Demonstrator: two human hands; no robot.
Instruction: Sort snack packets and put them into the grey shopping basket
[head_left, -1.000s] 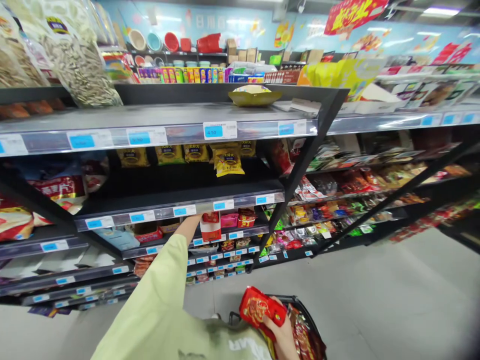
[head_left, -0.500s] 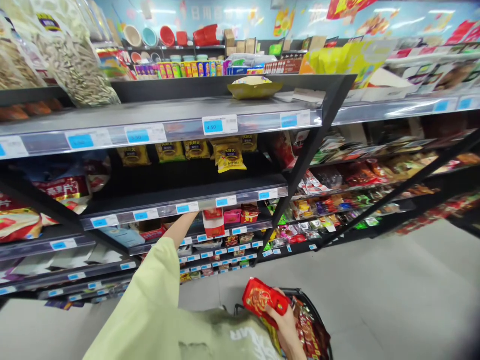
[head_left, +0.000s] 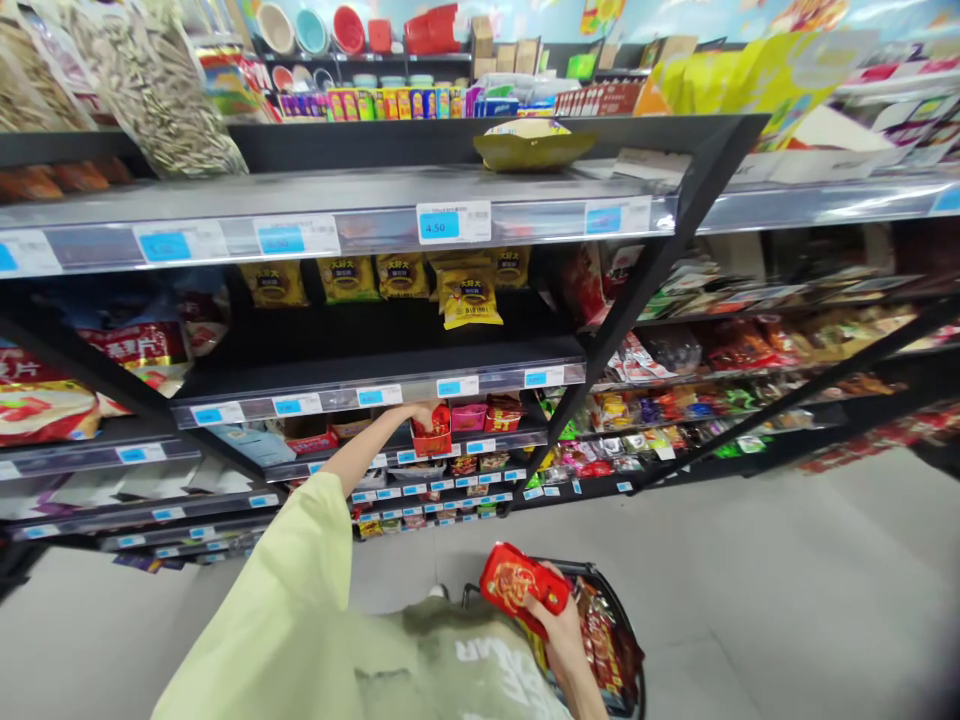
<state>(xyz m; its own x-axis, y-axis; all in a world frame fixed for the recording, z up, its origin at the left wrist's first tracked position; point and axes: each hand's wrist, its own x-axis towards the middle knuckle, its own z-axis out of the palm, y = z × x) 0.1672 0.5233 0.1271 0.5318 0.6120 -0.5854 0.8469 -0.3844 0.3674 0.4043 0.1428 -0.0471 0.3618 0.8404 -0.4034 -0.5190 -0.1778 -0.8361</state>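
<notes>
My left arm reaches under the middle shelf. My left hand (head_left: 424, 412) is at a small red display box (head_left: 431, 443), its fingers bent over a red packet (head_left: 442, 419) at the top of it; the fingertips are partly hidden. Low in front of my body, my right hand (head_left: 556, 608) is closed around a shiny red food packet (head_left: 513, 582) with a food picture on it. This packet is above a black shopping basket (head_left: 624, 612), which holds several dark red and brown packets (head_left: 600, 640).
Yellow snack bags (head_left: 470, 293) sit on the black shelf (head_left: 360, 345) above my left hand. A pink packet (head_left: 468, 417) stands to the right of the red box. A slanted black shelf post (head_left: 637, 270) divides the racks. Grey floor (head_left: 750, 560) extends to the right.
My left hand, hidden behind the shelf edge before, now shows at the red display box. A red-and-white face seen there before now looks red. The view has tilted down slightly; my right hand keeps its packet.
</notes>
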